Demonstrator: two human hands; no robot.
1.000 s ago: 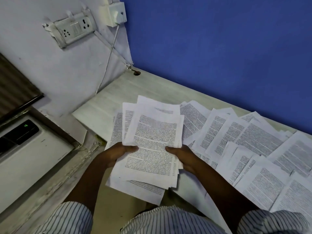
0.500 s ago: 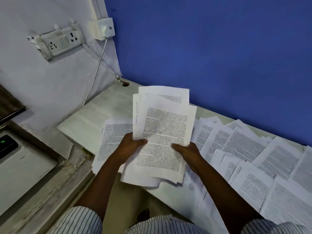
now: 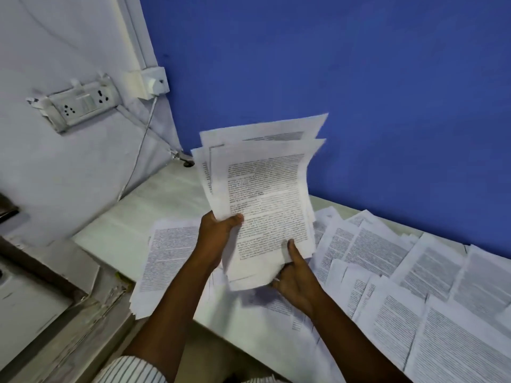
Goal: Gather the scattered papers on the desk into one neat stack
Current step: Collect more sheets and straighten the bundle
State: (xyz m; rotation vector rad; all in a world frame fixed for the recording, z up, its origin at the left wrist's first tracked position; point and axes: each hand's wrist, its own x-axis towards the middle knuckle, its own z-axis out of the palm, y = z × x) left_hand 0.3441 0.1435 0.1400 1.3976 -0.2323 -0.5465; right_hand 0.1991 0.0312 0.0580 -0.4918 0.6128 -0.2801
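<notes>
White printed paper, a bundle (image 3: 265, 200) of several sheets, was held clear of the worktop (image 3: 154, 205) in both hands, its long axis close to upright and leaning a little to the right against the blue wall (image 3: 359, 78). The left hand (image 3: 218, 230) gripped the bundle's left edge about halfway down, thumb across the printed face and fingers hidden behind. The right hand (image 3: 296, 275) held the lower right corner, thumb pointing up the face and the other fingers curled under the bottom edge. The sheets were not square to one another: the top edges stepped apart and one lower corner stuck out below the rest.

What the coming move seemed to turn on was where the bundle hung relative to the paper left lying. The loose sheets (image 3: 414, 272) were spread flat and overlapping across the worktop to the right of both hands, running off toward the right edge of view, so the right hand was the nearer one to them. A separate flat pile (image 3: 168, 258) lay on the worktop's near left part, just beside the left forearm and partly under it. The bundle's short bottom edge faced down toward the bare strip between these two — probably the spot to tap it square. After that, I judged, the left hand would have to carry the bundle alone so the right could reach across for more.
</notes>
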